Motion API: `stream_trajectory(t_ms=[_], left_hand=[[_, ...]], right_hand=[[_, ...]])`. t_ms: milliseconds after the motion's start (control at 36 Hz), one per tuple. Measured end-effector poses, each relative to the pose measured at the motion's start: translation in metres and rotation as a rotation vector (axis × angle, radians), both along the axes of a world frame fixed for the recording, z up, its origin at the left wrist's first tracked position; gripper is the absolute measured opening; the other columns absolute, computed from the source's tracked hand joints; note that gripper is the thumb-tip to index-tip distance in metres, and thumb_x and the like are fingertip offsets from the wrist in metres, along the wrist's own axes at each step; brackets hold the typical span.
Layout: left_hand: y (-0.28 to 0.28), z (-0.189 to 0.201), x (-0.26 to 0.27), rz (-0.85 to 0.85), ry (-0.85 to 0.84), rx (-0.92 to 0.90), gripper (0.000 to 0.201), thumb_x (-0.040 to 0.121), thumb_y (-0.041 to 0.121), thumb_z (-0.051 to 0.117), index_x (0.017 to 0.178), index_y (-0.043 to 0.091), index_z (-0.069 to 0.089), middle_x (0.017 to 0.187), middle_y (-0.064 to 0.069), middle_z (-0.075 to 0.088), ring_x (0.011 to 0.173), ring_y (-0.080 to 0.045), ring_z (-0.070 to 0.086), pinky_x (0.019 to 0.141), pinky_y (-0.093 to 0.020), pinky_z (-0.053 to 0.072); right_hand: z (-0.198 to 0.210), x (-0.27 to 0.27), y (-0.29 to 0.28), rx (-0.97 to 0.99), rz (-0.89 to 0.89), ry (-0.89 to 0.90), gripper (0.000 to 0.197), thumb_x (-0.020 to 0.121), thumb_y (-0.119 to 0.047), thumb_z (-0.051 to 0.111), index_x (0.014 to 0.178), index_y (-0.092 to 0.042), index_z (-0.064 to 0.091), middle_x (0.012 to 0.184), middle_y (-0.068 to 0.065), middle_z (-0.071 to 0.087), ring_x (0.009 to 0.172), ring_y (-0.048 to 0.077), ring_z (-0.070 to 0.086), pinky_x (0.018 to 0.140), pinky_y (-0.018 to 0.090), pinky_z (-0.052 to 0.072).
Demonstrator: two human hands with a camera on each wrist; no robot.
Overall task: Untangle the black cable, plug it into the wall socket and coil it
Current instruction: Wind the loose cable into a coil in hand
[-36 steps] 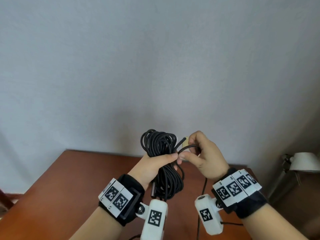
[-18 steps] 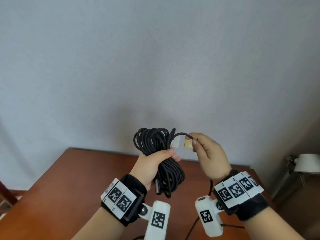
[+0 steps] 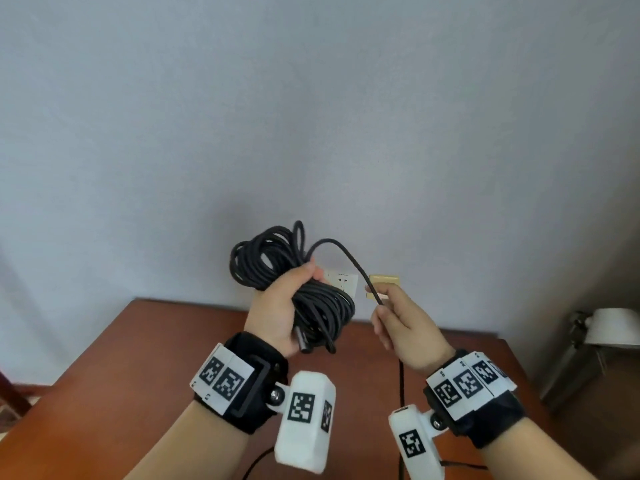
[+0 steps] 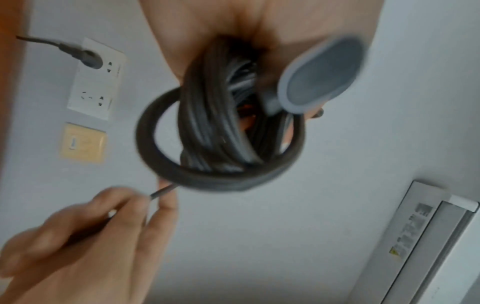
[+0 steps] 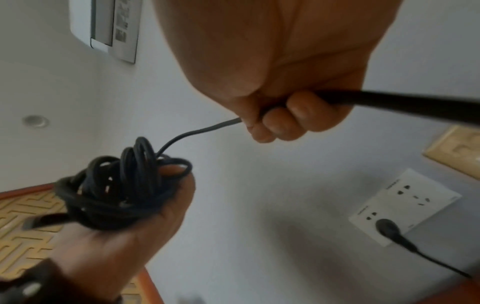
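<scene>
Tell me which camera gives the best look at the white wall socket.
The left wrist view: the white wall socket shows whole and unblocked, a dark plug in one outlet. The right wrist view also shows it fully, but near the frame's edge. In the head view the cable bundle and left hand hide part of it.

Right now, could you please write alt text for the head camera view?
A left hand grips a bundle of black cable above a wooden table, while the right hand pinches one loose strand. Behind them, a white wall socket is partly hidden.
</scene>
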State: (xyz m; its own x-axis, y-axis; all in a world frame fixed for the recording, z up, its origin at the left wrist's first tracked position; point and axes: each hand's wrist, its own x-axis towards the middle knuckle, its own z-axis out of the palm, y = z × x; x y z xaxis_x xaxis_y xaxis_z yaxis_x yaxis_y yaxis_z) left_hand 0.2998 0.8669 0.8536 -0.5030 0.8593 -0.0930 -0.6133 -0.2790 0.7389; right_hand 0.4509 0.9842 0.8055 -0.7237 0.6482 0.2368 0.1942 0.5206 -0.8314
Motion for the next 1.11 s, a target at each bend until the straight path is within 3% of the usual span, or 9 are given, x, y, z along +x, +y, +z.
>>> stream_trajectory(t_ms=[111, 278, 361, 444, 556, 722, 833, 944, 1111], left_hand=[[0.001, -0.003, -0.01, 0.148, 0.051, -0.02, 0.004, 0.087, 0.006, 0.062, 0.086, 0.003, 0.065, 0.068, -0.004, 0.064, 0.065, -0.02, 0.063, 0.063, -0.033, 0.056], [0.002, -0.02, 0.002, 0.038, 0.172, -0.13, 0.017, 0.083, 0.003, 0.068, 0.098, 0.009, 0.072, 0.085, -0.01, 0.068, 0.079, -0.023, 0.064, 0.081, -0.041, 0.052], [0.002, -0.023, 0.009, -0.031, 0.152, -0.138, 0.018, 0.086, 0.005, 0.066, 0.103, 0.006, 0.07, 0.08, -0.011, 0.064, 0.071, -0.022, 0.062, 0.071, -0.036, 0.053], [0.003, -0.021, 0.012, -0.094, 0.148, -0.172, 0.024, 0.085, 0.004, 0.065, 0.109, 0.003, 0.069, 0.09, -0.016, 0.068, 0.083, -0.029, 0.066, 0.084, -0.044, 0.053], [0.001, -0.019, 0.012, -0.14, 0.133, -0.2, 0.024, 0.081, 0.004, 0.07, 0.104, -0.001, 0.072, 0.103, -0.018, 0.07, 0.092, -0.032, 0.067, 0.092, -0.048, 0.051], [0.001, -0.023, 0.013, -0.042, 0.163, -0.189, 0.054, 0.065, 0.011, 0.077, 0.109, -0.015, 0.061, 0.093, -0.023, 0.061, 0.081, -0.031, 0.062, 0.08, -0.045, 0.052], [0.004, -0.026, 0.005, 0.006, 0.218, -0.255, 0.033, 0.078, 0.006, 0.072, 0.106, -0.011, 0.066, 0.095, -0.028, 0.064, 0.079, -0.033, 0.065, 0.076, -0.042, 0.053], [0.005, -0.025, -0.005, 0.018, 0.253, -0.297, 0.029, 0.08, 0.007, 0.073, 0.106, -0.004, 0.069, 0.1, -0.025, 0.069, 0.087, -0.036, 0.067, 0.085, -0.048, 0.053], [0.007, -0.028, -0.021, 0.103, 0.325, -0.339, 0.016, 0.078, 0.008, 0.075, 0.094, 0.005, 0.073, 0.084, -0.01, 0.072, 0.087, -0.031, 0.068, 0.085, -0.045, 0.054]], right_hand=[[-0.007, 0.006, 0.005, 0.088, -0.073, -0.037, 0.019, 0.097, -0.007, 0.037, 0.1, -0.021, 0.049, 0.057, -0.007, 0.047, 0.048, 0.004, 0.039, 0.053, 0.021, 0.035], [0.001, 0.0, -0.002, 0.255, -0.074, -0.076, 0.024, 0.097, -0.011, 0.042, 0.109, -0.025, 0.058, 0.065, -0.007, 0.059, 0.059, 0.003, 0.051, 0.059, 0.012, 0.039], [0.005, -0.005, -0.01, 0.352, 0.004, -0.138, 0.028, 0.097, -0.013, 0.043, 0.117, -0.021, 0.06, 0.088, -0.006, 0.068, 0.083, 0.003, 0.06, 0.08, 0.021, 0.047], [0.006, -0.01, -0.019, 0.382, 0.099, -0.149, 0.034, 0.096, -0.011, 0.042, 0.125, -0.021, 0.058, 0.114, -0.003, 0.067, 0.107, 0.007, 0.059, 0.095, 0.023, 0.045], [0.011, -0.011, -0.022, 0.389, 0.157, -0.11, 0.036, 0.094, -0.019, 0.038, 0.119, -0.026, 0.062, 0.107, -0.006, 0.069, 0.1, 0.004, 0.06, 0.089, 0.017, 0.045], [0.013, -0.011, -0.016, 0.335, 0.09, -0.058, 0.012, 0.094, -0.018, 0.054, 0.091, -0.023, 0.064, 0.076, -0.023, 0.064, 0.074, -0.001, 0.059, 0.069, 0.013, 0.045], [0.014, -0.008, -0.008, 0.295, 0.068, -0.096, 0.017, 0.091, -0.022, 0.058, 0.076, -0.03, 0.054, 0.064, -0.028, 0.056, 0.061, -0.001, 0.051, 0.059, 0.012, 0.038], [0.01, 0.003, 0.004, 0.287, 0.043, -0.201, 0.011, 0.091, -0.022, 0.057, 0.081, -0.026, 0.059, 0.068, -0.012, 0.059, 0.065, 0.004, 0.051, 0.065, 0.023, 0.043], [0.011, 0.022, 0.023, 0.254, -0.029, -0.247, 0.016, 0.091, -0.02, 0.058, 0.078, -0.027, 0.06, 0.067, -0.012, 0.057, 0.066, 0.0, 0.051, 0.063, 0.011, 0.038]])
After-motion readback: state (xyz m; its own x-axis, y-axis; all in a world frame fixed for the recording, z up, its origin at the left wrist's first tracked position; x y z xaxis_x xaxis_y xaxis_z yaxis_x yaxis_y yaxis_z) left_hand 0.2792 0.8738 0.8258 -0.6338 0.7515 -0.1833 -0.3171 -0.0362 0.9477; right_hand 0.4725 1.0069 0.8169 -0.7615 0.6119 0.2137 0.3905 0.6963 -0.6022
